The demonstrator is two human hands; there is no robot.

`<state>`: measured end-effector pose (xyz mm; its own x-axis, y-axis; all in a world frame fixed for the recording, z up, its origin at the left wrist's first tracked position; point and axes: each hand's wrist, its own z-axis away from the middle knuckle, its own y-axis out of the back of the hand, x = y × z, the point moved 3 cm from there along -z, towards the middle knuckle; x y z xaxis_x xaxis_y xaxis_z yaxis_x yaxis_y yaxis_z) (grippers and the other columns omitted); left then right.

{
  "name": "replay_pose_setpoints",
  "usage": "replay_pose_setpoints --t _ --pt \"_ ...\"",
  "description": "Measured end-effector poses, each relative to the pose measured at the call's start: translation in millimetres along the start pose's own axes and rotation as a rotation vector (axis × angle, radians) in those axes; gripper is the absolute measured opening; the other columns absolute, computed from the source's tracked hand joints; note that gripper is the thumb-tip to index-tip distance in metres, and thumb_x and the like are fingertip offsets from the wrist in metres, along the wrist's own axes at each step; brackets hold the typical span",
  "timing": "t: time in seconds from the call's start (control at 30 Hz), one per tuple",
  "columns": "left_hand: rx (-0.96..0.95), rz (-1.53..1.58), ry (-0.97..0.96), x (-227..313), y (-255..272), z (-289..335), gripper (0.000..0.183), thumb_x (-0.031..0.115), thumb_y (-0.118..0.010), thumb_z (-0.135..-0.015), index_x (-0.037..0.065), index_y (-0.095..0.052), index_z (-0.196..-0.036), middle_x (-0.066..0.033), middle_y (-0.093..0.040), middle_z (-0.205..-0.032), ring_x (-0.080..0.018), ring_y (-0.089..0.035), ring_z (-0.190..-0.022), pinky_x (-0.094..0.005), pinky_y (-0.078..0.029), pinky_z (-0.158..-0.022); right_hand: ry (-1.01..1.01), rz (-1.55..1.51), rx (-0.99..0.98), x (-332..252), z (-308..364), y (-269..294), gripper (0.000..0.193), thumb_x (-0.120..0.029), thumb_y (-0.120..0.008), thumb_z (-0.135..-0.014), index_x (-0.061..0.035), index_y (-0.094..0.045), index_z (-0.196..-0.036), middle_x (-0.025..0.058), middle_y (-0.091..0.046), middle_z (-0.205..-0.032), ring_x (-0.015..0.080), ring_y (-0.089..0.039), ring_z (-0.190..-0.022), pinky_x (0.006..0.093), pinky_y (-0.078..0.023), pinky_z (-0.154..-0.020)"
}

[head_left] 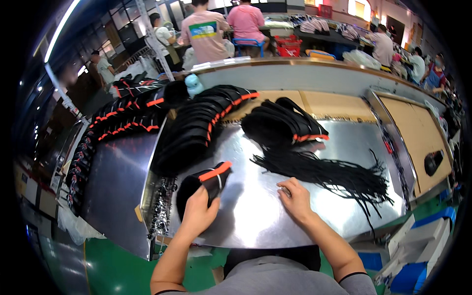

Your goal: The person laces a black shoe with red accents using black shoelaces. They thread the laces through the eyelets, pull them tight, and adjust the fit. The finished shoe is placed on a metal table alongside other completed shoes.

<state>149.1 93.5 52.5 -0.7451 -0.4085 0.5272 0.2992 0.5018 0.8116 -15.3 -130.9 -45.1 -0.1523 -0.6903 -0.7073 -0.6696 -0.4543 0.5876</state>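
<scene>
My left hand point(199, 211) grips a black shoe upper point(189, 189) with an orange strip along its edge and a thin pale string across it. It is held at the left part of the shiny metal table point(255, 216). To its right, my right hand point(295, 198) is at the table with fingers curled in a pinch; what lies between them, if anything, is too small to make out. Beyond the right hand spreads a bundle of black shoelaces point(329, 172). Behind the laces lies a small stack of black uppers point(275, 123). A long curved row of nested uppers point(196, 118) stands behind my left hand.
More orange-edged uppers point(123, 115) line a second metal surface point(118, 172) on the left. Cardboard point(334, 104) and a low partition point(295, 73) border the back. A side tray point(413, 132) holds one dark piece. Several people work beyond; a pale blue figure point(193, 85) stands near the partition.
</scene>
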Motion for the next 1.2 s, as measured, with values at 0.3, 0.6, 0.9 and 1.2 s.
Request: replay_pose_setpoints --t 0.3,0.6,0.9,1.2 --pt "0.351 -0.650 0.089 -164.1 -85.5 -126.6 0.044 0.006 -0.055 -0.085 0.000 -0.054 -0.128 -0.0176 -0.056 -0.121 -0.0317 -0.056 -0.107 -0.0416 -0.047 -0.092 0.194 0.377 -0.047 30.8 -55.2 -40.5 0.007 -0.008 -0.066 -0.078 -0.0091 -0.064 -0.085 0.0057 -0.059 -0.091 0.0284 -0.064 -0.067 0.0416 -0.050 -0.057" --pt "0.169 0.259 -0.049 -43.4 -141.0 -123.7 0.050 0.003 -0.064 -0.084 -0.005 -0.048 -0.131 -0.0273 -0.053 -0.127 -0.0416 -0.050 -0.121 -0.0454 -0.040 -0.103 -0.077 -0.239 -0.019 -14.9 -61.5 0.7 0.009 -0.006 -0.067 -0.087 -0.0045 -0.063 -0.095 0.0026 -0.062 -0.081 0.0130 -0.061 -0.067 0.0282 -0.046 -0.060" --pt "0.292 0.270 0.351 -89.0 -187.2 -271.8 0.029 0.007 -0.067 -0.080 0.007 -0.065 -0.109 -0.0205 -0.062 -0.114 -0.0403 -0.059 -0.108 -0.0453 -0.048 -0.092 0.183 -1.273 0.094 -148.7 -5.7 181.6 0.023 -0.012 -0.069 -0.090 -0.0099 -0.047 -0.083 0.0015 -0.046 -0.074 0.0041 -0.029 -0.038 0.0215 -0.039 -0.043" --pt "0.622 0.399 -0.473 63.3 -20.7 -128.4 0.034 -0.009 -0.062 -0.067 0.004 -0.065 -0.098 -0.0104 -0.061 -0.103 -0.0319 -0.060 -0.099 -0.0379 -0.048 -0.085 -0.639 -1.442 -0.020 -62.6 65.8 123.5 0.014 -0.020 -0.058 -0.099 -0.0076 -0.054 -0.093 0.0002 -0.051 -0.071 0.0049 -0.035 -0.044 0.0210 -0.035 -0.045"
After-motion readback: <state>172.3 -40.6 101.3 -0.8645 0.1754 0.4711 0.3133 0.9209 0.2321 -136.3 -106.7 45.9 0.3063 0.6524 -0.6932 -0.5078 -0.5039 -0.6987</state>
